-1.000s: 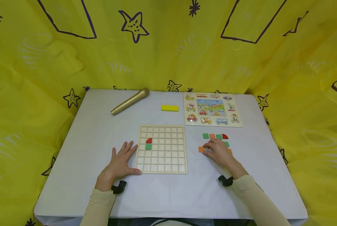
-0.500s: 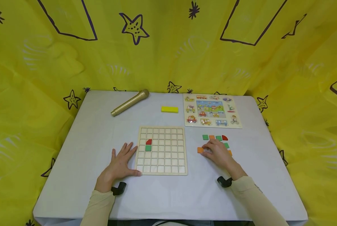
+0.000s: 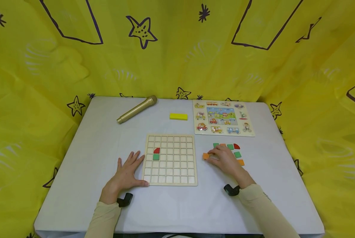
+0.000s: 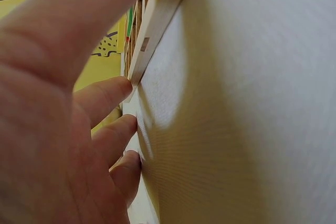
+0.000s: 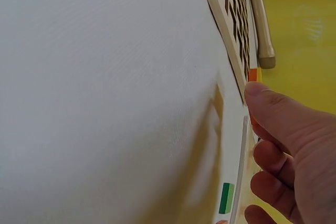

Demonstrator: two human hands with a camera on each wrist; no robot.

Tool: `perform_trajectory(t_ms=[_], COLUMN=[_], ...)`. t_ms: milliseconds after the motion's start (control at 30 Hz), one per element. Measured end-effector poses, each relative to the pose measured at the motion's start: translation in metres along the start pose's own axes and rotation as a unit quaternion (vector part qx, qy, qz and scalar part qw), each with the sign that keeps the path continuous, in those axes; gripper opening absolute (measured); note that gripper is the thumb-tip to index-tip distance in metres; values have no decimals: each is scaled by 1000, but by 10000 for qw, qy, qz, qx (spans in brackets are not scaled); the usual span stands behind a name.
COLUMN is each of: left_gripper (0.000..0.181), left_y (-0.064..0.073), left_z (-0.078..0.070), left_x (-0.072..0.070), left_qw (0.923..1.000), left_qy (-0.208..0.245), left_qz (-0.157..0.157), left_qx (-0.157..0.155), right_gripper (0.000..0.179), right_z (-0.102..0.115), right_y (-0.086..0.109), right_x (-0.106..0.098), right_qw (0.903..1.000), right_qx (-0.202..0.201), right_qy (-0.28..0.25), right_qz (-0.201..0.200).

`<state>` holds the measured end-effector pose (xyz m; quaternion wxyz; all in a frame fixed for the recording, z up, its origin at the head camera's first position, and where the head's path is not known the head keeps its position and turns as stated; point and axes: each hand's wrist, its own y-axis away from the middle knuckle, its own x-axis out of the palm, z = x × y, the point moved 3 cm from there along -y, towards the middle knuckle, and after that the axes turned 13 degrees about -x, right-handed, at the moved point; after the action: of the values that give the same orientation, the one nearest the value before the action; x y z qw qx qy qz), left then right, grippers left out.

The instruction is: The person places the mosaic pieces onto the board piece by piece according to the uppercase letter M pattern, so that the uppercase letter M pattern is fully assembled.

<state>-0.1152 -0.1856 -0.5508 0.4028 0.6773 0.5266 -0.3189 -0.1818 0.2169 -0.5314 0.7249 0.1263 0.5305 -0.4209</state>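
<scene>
A wooden grid board [image 3: 170, 172] lies in the middle of the table, with a red quarter-circle tile [image 3: 156, 150] and a green square tile [image 3: 156, 157] in its cells. My left hand [image 3: 124, 175] rests spread at the board's left side, thumb at its near left corner and fingertips by its edge. Between thumb and fingers, my right hand [image 3: 226, 162] pinches an orange square tile [image 3: 206, 156], right of the board. In the right wrist view the thumb covers most of that orange tile [image 5: 253, 74], and a green tile [image 5: 226, 198] shows below the hand.
Several loose tiles lie beyond and beside my right hand, among them a red quarter-circle [image 3: 236, 146], a green square [image 3: 237, 154] and an orange piece [image 3: 241, 162]. Farther back are a picture puzzle board [image 3: 243, 132], a yellow block [image 3: 178, 116] and a gold microphone [image 3: 137, 109].
My right hand has moved left toward the grid board with the orange tile, uncovering more of the loose tiles on its right. My left hand has stayed at the board's edge.
</scene>
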Motion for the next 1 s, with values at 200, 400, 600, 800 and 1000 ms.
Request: perform_trajectory(t_ms=[200,400,600,800,1000], left_gripper=[116,117,117,117,116], left_y=[0,1,1,0,-1], left_z=[-1,0,1,0,0], left_x=[0,0,0,0,0], left_qw=[10000,10000,9999,10000,10000], left_qy=[12,5,11,3,-2], left_qz=[-18,-32,-92,-70,-52], left_qx=[27,48,98,67,49], right_gripper=[26,25,24,24,25], right_z=[4,9,13,17,20], right_y=[-9,-16,-23,-29,-34], right_x=[2,1,2,4,7], right_qw=[9999,10000,9999,9999,9998], right_qx=[-58,-77,-119,-81,-107], right_qy=[112,2,-33,-119,-136], right_qz=[39,-7,2,43,48])
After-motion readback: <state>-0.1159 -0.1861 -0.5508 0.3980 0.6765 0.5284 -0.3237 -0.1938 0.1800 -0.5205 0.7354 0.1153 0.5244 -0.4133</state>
